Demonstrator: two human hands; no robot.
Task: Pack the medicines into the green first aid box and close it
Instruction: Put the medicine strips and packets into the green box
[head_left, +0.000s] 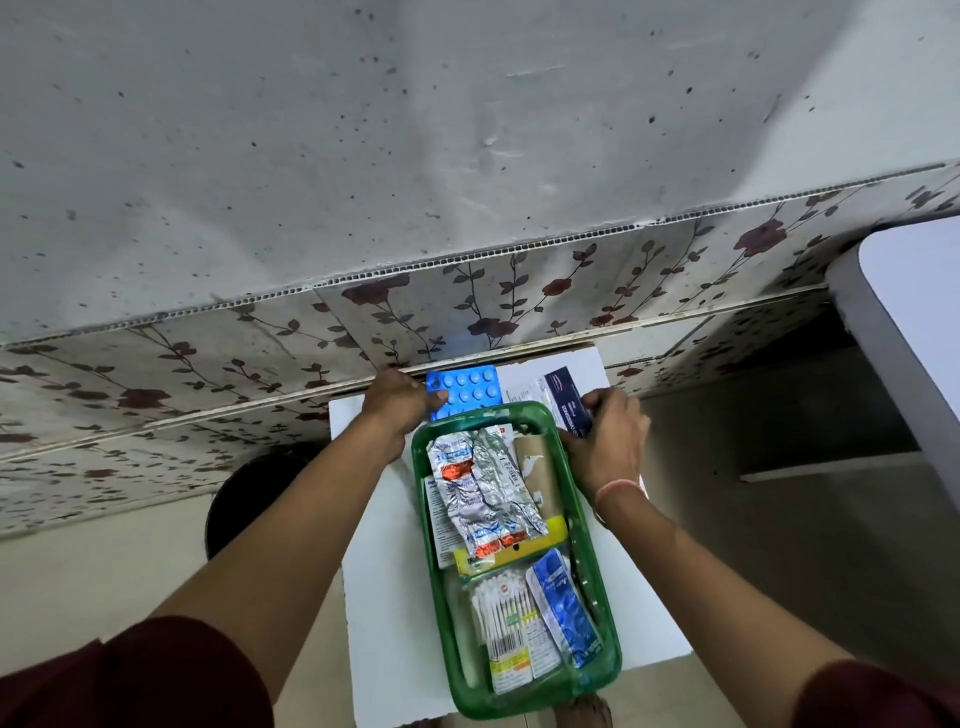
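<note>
The left hand (397, 410) covers the left end of the blue blister sheet (465, 389), and the green box (587, 597) hides the sheet's near edge. The right hand's fingers (597, 410) wrap the near end of a dark blue carton (563, 397), whose print is too small to read. The papers (524, 387) behind it are partly hidden, and the picture's bottom edge cuts off the bench (384, 597).

Both my arms reach forward; my left grip (402, 404) curls, fingers closed at the tips, while my right grip (608, 441) clasps shut, wrist bent.
</note>
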